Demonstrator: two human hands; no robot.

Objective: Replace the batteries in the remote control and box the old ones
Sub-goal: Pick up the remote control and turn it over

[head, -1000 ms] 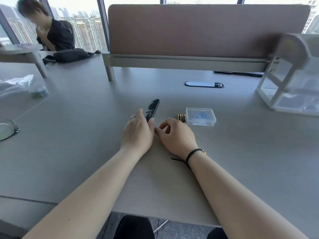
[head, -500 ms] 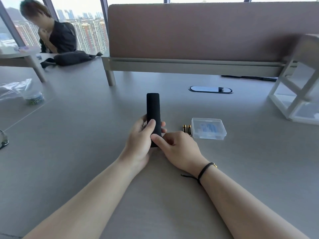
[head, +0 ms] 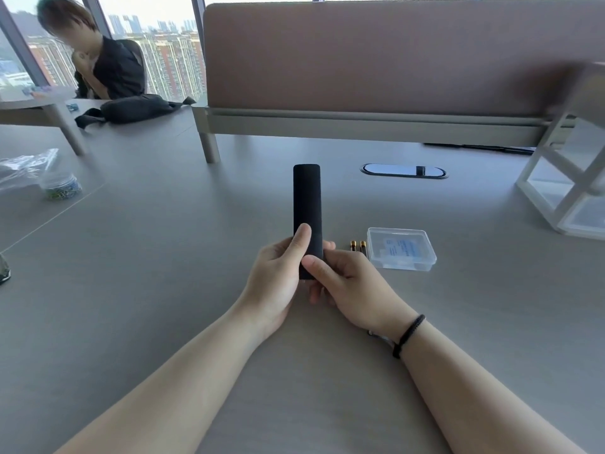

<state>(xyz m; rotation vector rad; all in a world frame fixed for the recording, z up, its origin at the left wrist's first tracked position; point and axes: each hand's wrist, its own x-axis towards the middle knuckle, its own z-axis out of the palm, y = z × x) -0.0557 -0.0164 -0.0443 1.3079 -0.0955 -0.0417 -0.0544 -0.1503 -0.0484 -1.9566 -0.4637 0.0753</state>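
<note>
While the slim black plastic remote control [head: 306,204] is held back-up above the grey worktop [head: 163,306], both hands' fingers [head: 302,239] are curled round its lower end; being light and smooth, it should be gripped by its edges.

Head camera looks forward-down, close over the desk [head: 131,290].

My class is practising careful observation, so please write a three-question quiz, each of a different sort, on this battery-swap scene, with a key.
1. True or false: both hands hold the slim black remote control off the grey table.
2. Where do the two small gold-tipped batteries lie? A) inside the clear plastic box B) on the table beside it C) in the right hand
3. Fill in: the left hand lays its ____ on the remote's plain back.

Key: 1 true; 2 B; 3 thumb.
</note>
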